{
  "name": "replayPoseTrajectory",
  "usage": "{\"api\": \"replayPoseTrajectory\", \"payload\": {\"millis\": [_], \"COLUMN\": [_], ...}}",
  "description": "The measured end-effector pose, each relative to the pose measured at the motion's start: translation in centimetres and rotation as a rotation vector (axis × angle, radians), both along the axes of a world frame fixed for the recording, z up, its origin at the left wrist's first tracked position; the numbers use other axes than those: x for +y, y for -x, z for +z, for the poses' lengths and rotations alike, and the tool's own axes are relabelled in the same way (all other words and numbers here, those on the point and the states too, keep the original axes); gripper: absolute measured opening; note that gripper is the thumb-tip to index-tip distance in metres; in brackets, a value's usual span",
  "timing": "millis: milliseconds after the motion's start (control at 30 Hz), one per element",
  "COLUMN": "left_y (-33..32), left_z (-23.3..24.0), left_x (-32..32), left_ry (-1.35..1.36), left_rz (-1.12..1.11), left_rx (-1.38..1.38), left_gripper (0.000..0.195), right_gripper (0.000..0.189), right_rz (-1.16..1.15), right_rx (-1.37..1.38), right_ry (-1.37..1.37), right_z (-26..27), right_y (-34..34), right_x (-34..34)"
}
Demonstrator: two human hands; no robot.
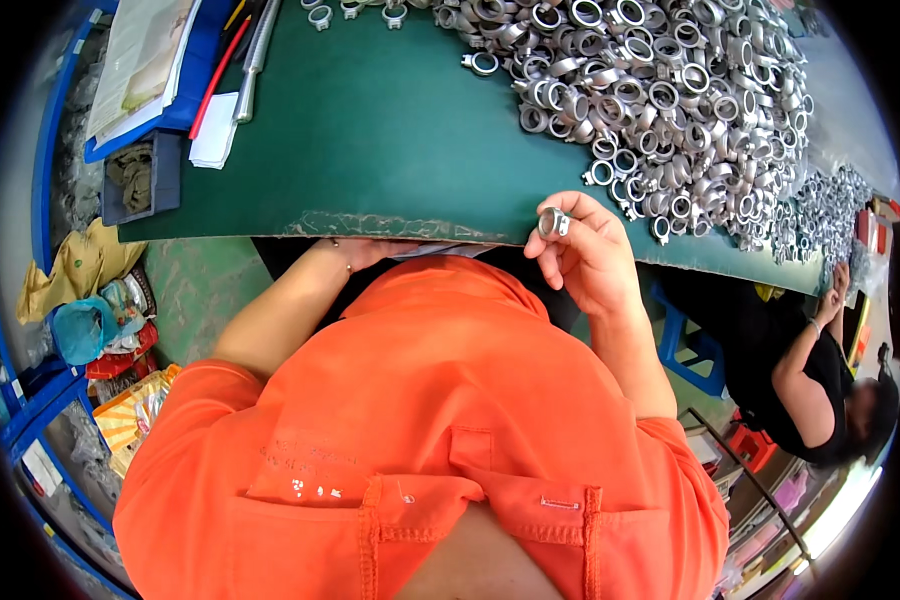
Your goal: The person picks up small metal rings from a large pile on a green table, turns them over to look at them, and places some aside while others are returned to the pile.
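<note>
Between the thumb and fingers of my right hand (589,244) is a small metal ring fitting (552,223) with a lug on its side. It is held just over the front edge of the green table (360,135). My left hand (367,253) rests low at the table's edge, close to my lap; its fingers are partly hidden, so I cannot see whether it holds anything. Beyond my right hand, a large heap of similar metal rings (664,97) covers the right side of the table. One loose ring (483,64) lies at the heap's left border.
At left are a grey bin (166,172) with a cloth in it, a blue clipboard (187,97) with papers, and a red pen-like rod (220,79). Several rings (319,16) lie at the far edge. A co-worker (802,367) sits to the right, near a blue stool (690,349).
</note>
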State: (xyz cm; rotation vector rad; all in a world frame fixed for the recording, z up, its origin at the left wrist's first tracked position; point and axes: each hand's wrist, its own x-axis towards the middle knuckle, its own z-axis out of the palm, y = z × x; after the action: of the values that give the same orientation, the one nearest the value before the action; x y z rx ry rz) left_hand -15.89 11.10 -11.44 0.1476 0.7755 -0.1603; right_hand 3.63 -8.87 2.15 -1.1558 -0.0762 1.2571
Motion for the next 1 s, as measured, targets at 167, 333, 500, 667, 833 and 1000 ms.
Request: {"api": "replayPoseTrajectory", "payload": {"millis": [167, 333, 500, 667, 833, 1000], "left_y": [0.5, -1.2, -6.4, -8.0, -8.6, -8.9], "left_z": [4.3, 12.1, 13.7, 13.0, 13.3, 13.7], "left_x": [-1.4, -1.2, -3.1, -3.8, -4.2, -4.5], "left_ry": [-1.051, -1.347, -0.135, -0.247, -0.392, -0.488], "left_rz": [-1.135, -1.097, -0.242, -0.311, -0.347, -0.331], "left_rx": [0.028, -0.531, -0.330, -0.269, -0.235, -0.237], "left_gripper": [0.039, 0.036, 0.037, 0.020, 0.015, 0.013], "right_gripper": [0.013, 0.011, 0.020, 0.016, 0.014, 0.009], "right_rz": [-0.023, -0.174, 0.068, -0.118, 0.049, -0.013], "right_rx": [-0.030, -0.439, -1.456, -1.825, -1.889, -1.391], "right_ry": [-0.171, -0.259, -0.465, 0.234, 0.285, -0.063], "right_z": [-1.0, -0.8, 0.3, -0.4, -0.3, -0.5], "right_y": [0.4, 1.5, 0.9, -1.9, -2.3, -1.4], "right_x": [-0.2, 0.2, 1.8, 0.2, -0.6, -0.8]}}
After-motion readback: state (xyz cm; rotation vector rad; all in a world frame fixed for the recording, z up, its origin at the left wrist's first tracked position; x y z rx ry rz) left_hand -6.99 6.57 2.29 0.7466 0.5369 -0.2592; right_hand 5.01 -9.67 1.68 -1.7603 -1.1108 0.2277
